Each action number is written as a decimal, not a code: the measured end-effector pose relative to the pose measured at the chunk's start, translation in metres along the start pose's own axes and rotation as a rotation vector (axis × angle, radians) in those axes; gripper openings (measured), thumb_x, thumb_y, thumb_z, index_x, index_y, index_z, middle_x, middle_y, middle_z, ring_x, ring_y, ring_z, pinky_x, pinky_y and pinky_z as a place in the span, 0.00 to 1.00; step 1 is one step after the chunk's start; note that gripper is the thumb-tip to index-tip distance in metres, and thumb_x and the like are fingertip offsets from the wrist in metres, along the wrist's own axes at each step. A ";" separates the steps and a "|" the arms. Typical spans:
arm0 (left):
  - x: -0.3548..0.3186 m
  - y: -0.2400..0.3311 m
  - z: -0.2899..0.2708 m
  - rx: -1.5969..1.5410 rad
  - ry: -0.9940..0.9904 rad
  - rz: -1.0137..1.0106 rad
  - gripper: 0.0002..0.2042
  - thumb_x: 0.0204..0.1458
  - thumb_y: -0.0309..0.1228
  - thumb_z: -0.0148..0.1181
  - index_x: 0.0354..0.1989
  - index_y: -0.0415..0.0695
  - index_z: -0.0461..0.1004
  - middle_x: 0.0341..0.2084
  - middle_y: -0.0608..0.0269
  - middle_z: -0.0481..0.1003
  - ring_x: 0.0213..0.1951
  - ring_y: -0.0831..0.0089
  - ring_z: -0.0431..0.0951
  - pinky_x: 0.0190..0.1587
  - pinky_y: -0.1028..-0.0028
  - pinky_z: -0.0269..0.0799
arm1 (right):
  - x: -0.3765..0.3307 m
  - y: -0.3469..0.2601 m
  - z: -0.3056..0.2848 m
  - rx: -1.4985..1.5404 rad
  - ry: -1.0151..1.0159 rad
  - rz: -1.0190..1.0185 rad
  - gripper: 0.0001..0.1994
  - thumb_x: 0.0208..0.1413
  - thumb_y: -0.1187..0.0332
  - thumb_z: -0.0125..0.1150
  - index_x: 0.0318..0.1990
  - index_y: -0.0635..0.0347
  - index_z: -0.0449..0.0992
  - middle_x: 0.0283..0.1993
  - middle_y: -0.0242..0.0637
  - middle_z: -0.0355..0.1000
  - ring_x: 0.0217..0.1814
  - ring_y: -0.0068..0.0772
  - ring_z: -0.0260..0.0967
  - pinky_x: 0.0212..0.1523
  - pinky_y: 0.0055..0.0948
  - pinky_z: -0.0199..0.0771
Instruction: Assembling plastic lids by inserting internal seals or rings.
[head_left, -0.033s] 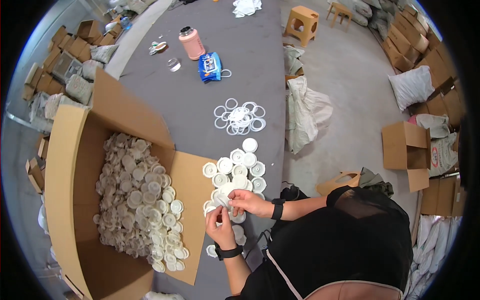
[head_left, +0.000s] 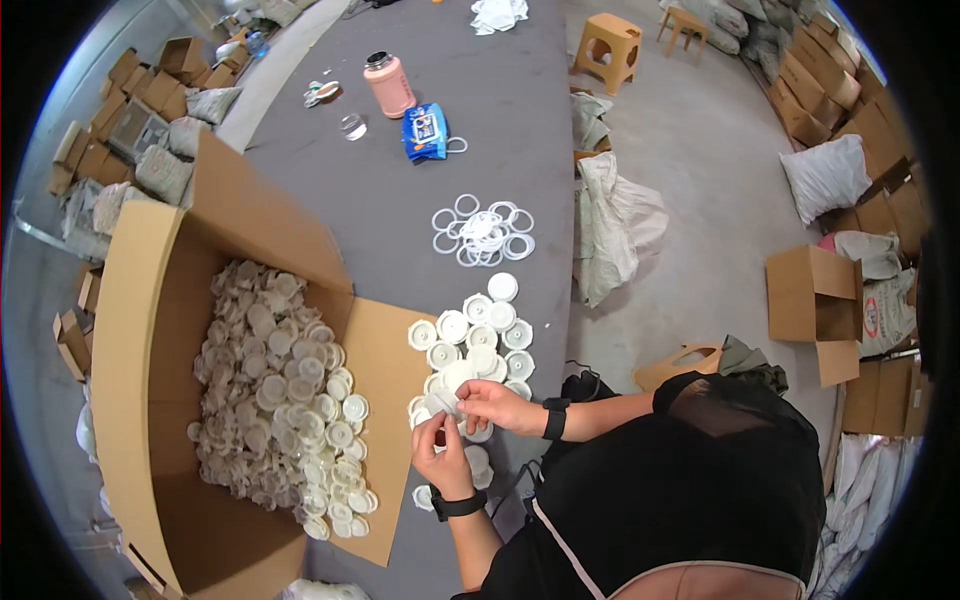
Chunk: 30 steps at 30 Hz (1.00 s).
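Both hands met low in the frame's center: the left hand (head_left: 440,455) and right hand (head_left: 497,405) pinched one white plastic cap (head_left: 447,403) between them, right at the near edge of the cap pile (head_left: 478,345) on the grey table (head_left: 500,130). Looked to me like steadying the cap with the left and seating things evenly with the right fingertips was the way to go, with the ring pile (head_left: 485,233) up-center and the open cardboard box (head_left: 160,330) at left.

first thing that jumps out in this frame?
The open cardboard box at left, heaped with white caps. Next, both hands, left hand and right hand, meet on one cap at the table edge, beside a cluster of loose caps and white rings farther up.
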<state>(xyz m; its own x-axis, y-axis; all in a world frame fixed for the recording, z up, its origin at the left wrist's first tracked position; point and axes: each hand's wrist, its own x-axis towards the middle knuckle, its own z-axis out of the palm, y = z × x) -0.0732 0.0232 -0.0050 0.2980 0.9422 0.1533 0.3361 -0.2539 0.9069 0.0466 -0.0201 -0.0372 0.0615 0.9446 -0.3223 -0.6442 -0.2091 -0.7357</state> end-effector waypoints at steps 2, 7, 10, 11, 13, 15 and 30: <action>-0.014 0.001 -0.014 0.039 0.046 0.047 0.04 0.42 0.20 0.56 0.28 0.36 0.72 0.24 0.64 0.69 0.20 0.81 0.66 0.23 0.83 0.61 | -0.007 0.007 0.014 0.004 -0.023 0.025 0.10 0.53 0.63 0.49 0.37 0.60 0.63 0.26 0.27 0.66 0.23 0.17 0.66 0.20 0.14 0.61; -0.046 0.002 -0.047 0.065 0.122 0.076 0.05 0.42 0.20 0.57 0.29 0.38 0.73 0.23 0.65 0.67 0.20 0.81 0.63 0.22 0.83 0.59 | -0.026 0.026 0.052 0.031 -0.039 0.071 0.10 0.53 0.63 0.48 0.37 0.59 0.63 0.25 0.28 0.64 0.23 0.19 0.66 0.21 0.15 0.62; -0.065 -0.003 -0.063 0.105 0.179 0.108 0.05 0.41 0.21 0.57 0.29 0.39 0.73 0.24 0.65 0.66 0.21 0.81 0.63 0.23 0.82 0.59 | -0.035 0.040 0.069 0.163 -0.030 0.169 0.09 0.54 0.64 0.48 0.37 0.59 0.63 0.25 0.29 0.64 0.21 0.19 0.66 0.19 0.14 0.61; -0.070 -0.003 -0.069 0.109 0.190 0.109 0.05 0.41 0.21 0.57 0.29 0.39 0.73 0.24 0.65 0.66 0.21 0.81 0.63 0.23 0.82 0.59 | -0.038 0.044 0.075 0.145 -0.037 0.175 0.09 0.54 0.63 0.47 0.36 0.59 0.64 0.26 0.28 0.65 0.21 0.18 0.65 0.18 0.14 0.61; -0.081 -0.003 -0.081 0.203 0.217 0.157 0.03 0.41 0.21 0.57 0.27 0.40 0.72 0.25 0.65 0.65 0.23 0.80 0.63 0.23 0.82 0.59 | -0.044 0.053 0.084 0.127 -0.049 0.181 0.10 0.54 0.62 0.47 0.35 0.59 0.65 0.27 0.28 0.65 0.20 0.17 0.65 0.18 0.14 0.60; -0.091 -0.004 -0.095 0.178 0.212 0.117 0.03 0.41 0.20 0.56 0.25 0.39 0.70 0.25 0.66 0.65 0.24 0.80 0.62 0.24 0.82 0.59 | -0.047 0.062 0.091 -0.055 -0.063 0.111 0.09 0.54 0.62 0.47 0.33 0.60 0.65 0.23 0.27 0.65 0.19 0.16 0.64 0.18 0.15 0.61; -0.142 -0.002 -0.148 0.301 0.211 0.234 0.06 0.37 0.22 0.59 0.26 0.41 0.70 0.26 0.61 0.66 0.30 0.66 0.67 0.31 0.72 0.61 | -0.078 0.075 0.135 -0.142 -0.144 0.077 0.09 0.53 0.63 0.48 0.33 0.61 0.65 0.22 0.28 0.65 0.18 0.16 0.62 0.18 0.15 0.62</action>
<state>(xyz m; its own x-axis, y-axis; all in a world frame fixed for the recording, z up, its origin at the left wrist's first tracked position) -0.2487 -0.0781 0.0292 0.2188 0.8676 0.4465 0.5361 -0.4893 0.6879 -0.1095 -0.0749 0.0136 -0.0996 0.9487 -0.3002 -0.5284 -0.3061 -0.7919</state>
